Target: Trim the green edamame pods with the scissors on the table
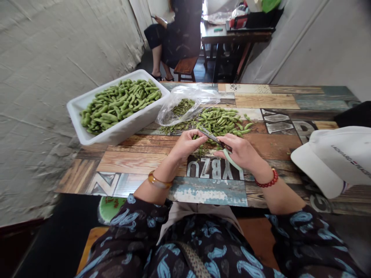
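My right hand [240,150] is closed around a pair of scissors [229,157] with pale green handles and dark blades. The blades point up and left, their tips by the fingers of my left hand [189,143]. That hand is pinched on a green edamame pod, mostly hidden by the fingers. Just beyond both hands lies a loose pile of edamame pods [222,119] on the table, with small trimmings scattered beside it. A clear plastic bag [199,96] holding trimmings [183,106] lies left of the pile.
A white tub [127,125] of edamame pods stands at the table's left, near the wall. On the right lies a white cap [339,154]. The table [127,161] has a patchwork wood pattern. Beyond it, a person [182,33] sits on a wooden stool [186,66].
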The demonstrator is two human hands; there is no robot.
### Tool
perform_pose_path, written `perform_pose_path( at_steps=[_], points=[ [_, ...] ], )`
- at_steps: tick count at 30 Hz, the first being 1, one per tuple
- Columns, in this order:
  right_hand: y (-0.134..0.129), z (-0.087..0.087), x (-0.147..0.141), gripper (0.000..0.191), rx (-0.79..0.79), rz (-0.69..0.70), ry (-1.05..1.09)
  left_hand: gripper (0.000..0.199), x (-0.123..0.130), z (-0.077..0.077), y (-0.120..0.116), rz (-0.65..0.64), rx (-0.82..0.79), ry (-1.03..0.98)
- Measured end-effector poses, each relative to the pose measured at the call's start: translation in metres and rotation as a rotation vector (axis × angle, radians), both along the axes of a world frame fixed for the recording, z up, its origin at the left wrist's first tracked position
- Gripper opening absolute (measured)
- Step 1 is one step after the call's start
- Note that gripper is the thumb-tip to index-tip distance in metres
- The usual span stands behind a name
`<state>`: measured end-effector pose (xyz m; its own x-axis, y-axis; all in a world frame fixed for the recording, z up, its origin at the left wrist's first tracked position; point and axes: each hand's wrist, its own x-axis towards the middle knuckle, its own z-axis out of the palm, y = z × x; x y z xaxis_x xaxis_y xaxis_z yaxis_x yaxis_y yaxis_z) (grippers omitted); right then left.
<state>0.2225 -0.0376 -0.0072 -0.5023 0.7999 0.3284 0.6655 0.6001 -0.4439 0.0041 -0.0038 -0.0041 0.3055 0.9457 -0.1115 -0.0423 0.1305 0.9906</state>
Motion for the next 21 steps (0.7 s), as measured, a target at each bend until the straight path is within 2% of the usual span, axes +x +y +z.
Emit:
perform_pose_path(
  at_steps=[7,13,17,21],
  points=[
    [0.0010,-0.0021,0.0043,0.043,-0.034,0.005,-0.025,0.029,0.0008,0.0015,0.0000,0.031,-0.037,0.017],
    [0.0030,-0.0028,0.0057,0.047,0.062,-0.097,0.019,0.033,-0.0018,0.0048,0.0039,0.075,-0.187,-0.221],
    [0.0029,-0.0010,0.0043,0.053,0.039,-0.083,0.063,0.037,-0.0044,0.0058,0.0061,0.074,-0.210,-0.338],
    [0.0016,-0.0009,0.0011,0.053,0.008,-0.053,0.063,0.039,-0.0036,0.0047,0.0051,0.066,-0.211,-0.357]
  ],
)
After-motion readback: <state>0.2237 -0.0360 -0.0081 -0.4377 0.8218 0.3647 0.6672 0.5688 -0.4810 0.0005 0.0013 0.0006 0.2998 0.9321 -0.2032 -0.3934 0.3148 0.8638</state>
